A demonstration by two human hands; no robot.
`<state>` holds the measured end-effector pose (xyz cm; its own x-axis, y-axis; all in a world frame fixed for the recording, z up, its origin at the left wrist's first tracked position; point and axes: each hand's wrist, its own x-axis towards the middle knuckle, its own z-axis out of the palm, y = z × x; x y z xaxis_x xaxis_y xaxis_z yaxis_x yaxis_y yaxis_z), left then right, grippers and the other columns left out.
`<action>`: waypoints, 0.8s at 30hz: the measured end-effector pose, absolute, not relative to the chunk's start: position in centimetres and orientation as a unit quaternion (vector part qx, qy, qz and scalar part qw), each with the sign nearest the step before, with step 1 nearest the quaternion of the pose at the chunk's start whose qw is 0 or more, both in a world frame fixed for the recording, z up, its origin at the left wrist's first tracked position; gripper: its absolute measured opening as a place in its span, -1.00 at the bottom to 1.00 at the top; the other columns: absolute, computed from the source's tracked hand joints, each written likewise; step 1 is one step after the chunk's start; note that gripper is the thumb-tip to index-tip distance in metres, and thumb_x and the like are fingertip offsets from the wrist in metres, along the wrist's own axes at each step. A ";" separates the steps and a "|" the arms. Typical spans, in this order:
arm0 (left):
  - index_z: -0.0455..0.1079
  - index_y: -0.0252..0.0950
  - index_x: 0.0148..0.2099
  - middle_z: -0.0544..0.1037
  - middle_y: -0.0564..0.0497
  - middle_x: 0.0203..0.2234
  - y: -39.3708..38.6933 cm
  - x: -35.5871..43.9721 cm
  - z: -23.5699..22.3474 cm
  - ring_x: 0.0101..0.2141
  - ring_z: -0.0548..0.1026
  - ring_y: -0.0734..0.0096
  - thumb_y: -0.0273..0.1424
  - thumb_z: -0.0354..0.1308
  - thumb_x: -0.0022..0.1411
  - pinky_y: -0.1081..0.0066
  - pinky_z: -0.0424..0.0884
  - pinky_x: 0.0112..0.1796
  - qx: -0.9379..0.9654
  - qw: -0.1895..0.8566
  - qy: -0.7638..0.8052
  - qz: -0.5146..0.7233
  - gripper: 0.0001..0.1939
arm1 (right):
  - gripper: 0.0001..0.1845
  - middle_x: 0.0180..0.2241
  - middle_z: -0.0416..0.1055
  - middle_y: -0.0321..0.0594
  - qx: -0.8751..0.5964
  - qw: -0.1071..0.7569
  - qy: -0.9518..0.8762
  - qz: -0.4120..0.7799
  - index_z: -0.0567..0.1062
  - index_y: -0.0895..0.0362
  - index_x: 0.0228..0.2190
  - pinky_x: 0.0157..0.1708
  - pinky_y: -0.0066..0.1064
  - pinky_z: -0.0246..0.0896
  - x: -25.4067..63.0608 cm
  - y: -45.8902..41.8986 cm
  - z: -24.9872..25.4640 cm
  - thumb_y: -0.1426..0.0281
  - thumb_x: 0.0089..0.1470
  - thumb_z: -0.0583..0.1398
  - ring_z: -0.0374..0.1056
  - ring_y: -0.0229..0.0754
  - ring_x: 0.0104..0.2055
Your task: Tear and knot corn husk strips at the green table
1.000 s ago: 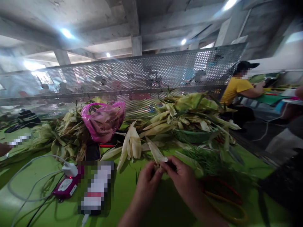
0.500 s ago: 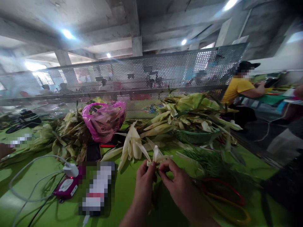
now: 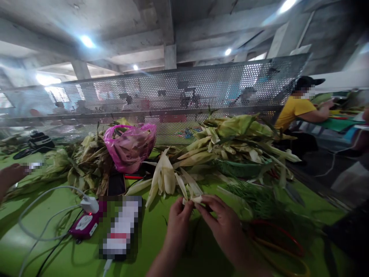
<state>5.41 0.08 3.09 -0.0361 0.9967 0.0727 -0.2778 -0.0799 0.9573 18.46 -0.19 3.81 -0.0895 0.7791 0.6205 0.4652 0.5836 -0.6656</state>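
My left hand (image 3: 178,221) and my right hand (image 3: 224,223) meet over the green table (image 3: 52,215), both pinching a small pale corn husk piece (image 3: 192,196) between fingertips. The husk's pointed leaves stick up and away from my fingers. Just beyond it lies a larger pale husk bundle (image 3: 163,175). A heap of green and yellow corn husks (image 3: 239,138) rises behind my right hand.
A pink plastic bag (image 3: 129,146) sits on husks at centre left. A pink power bank (image 3: 85,225) with white cable and a blurred object (image 3: 121,227) lie left. Red and yellow rings (image 3: 276,242) lie right. A perforated metal screen (image 3: 173,96) backs the table. Another person's hand (image 3: 10,177) shows at left; a person in yellow (image 3: 296,111) sits at right.
My hands have kept working the small husk piece, shifting slightly; its leaves rose and then lowered. The camera view drifted a little to the left, so things appear further right.
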 end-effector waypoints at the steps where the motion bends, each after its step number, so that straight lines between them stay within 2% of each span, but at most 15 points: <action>1: 0.39 -0.33 -0.38 0.43 0.01 -0.47 0.1 5.4 3.0 -0.40 0.33 0.39 -0.17 0.20 0.10 0.46 0.26 -0.31 0.450 0.532 0.407 0.591 -0.71 | -0.88 -0.27 0.50 -0.19 -0.429 0.514 -0.733 0.123 0.54 0.03 -0.27 -0.11 -0.26 0.33 18.5 -0.2 3.8 0.35 0.13 0.20 0.44 -0.09 -0.18; 5: 0.36 -0.31 -0.38 0.42 0.03 -0.49 0.2 5.3 2.2 -0.40 0.32 0.38 -0.22 0.14 0.15 0.44 0.24 -0.31 0.493 0.498 0.440 0.561 -0.76 | -0.84 -0.23 0.50 -0.16 -0.418 0.467 -0.777 0.053 0.54 0.01 -0.23 -0.07 -0.19 0.35 19.1 -0.4 3.9 0.40 0.16 0.18 0.43 -0.06 -0.14; 8: 0.33 -0.30 -0.43 0.37 0.07 -0.58 0.3 5.2 1.4 -0.47 0.29 0.41 -0.24 0.13 0.16 0.46 0.20 -0.39 0.522 0.478 0.473 0.524 -0.77 | -0.71 -0.09 0.50 -0.19 -0.381 0.417 -0.824 0.039 0.51 -0.04 -0.10 0.01 -0.15 0.32 19.8 -0.3 4.1 0.45 0.17 0.14 0.41 -0.06 -0.04; 12: 0.40 -0.30 -0.32 0.48 0.00 -0.48 0.2 5.0 1.4 -0.39 0.38 0.32 -0.32 0.08 0.18 0.43 0.24 -0.33 0.567 0.483 0.449 0.493 -0.84 | -0.65 0.00 0.48 -0.24 -0.336 0.359 -0.869 0.058 0.46 -0.06 -0.04 0.00 -0.20 0.33 20.3 -0.2 4.6 0.49 0.19 0.11 0.40 -0.10 0.01; 14: 0.41 -0.30 -0.28 0.51 -0.03 -0.42 0.0 4.9 1.8 -0.34 0.40 0.29 -0.36 0.05 0.19 0.42 0.26 -0.31 0.585 0.480 0.438 0.485 -0.85 | -0.66 -0.03 0.49 -0.23 -0.346 0.346 -0.870 0.059 0.46 -0.05 -0.04 -0.02 -0.18 0.32 20.3 -0.2 4.8 0.49 0.19 0.10 0.40 -0.08 -0.01; 17: 0.39 -0.29 -0.32 0.49 -0.01 -0.44 -0.4 4.9 2.4 -0.38 0.38 0.33 -0.42 0.03 0.18 0.43 0.24 -0.31 0.614 0.444 0.457 0.466 -0.88 | -0.74 -0.15 0.52 -0.17 -0.388 0.354 -0.849 0.059 0.49 -0.01 -0.12 -0.07 -0.16 0.32 20.1 -0.3 5.0 0.45 0.20 0.10 0.42 -0.05 -0.10; 21: 0.38 -0.29 -0.31 0.42 0.04 -0.48 -0.9 5.2 2.9 -0.43 0.31 0.38 -0.42 0.03 0.18 0.44 0.20 -0.35 0.642 0.410 0.466 0.450 -0.89 | -0.85 -0.30 0.47 -0.20 -0.429 0.401 -0.802 0.115 0.51 0.03 -0.30 -0.20 -0.27 0.32 19.9 -0.2 5.2 0.41 0.18 0.12 0.41 -0.10 -0.23; 24: 0.38 -0.28 -0.27 0.39 0.05 -0.48 -1.0 5.4 3.0 -0.46 0.28 0.41 -0.39 0.05 0.19 0.47 0.17 -0.40 0.647 0.413 0.443 0.463 -0.89 | -0.95 -0.39 0.46 -0.25 -0.445 0.446 -0.756 0.176 0.48 0.05 -0.40 -0.25 -0.33 0.32 19.8 0.1 5.2 0.41 0.09 0.20 0.40 -0.14 -0.30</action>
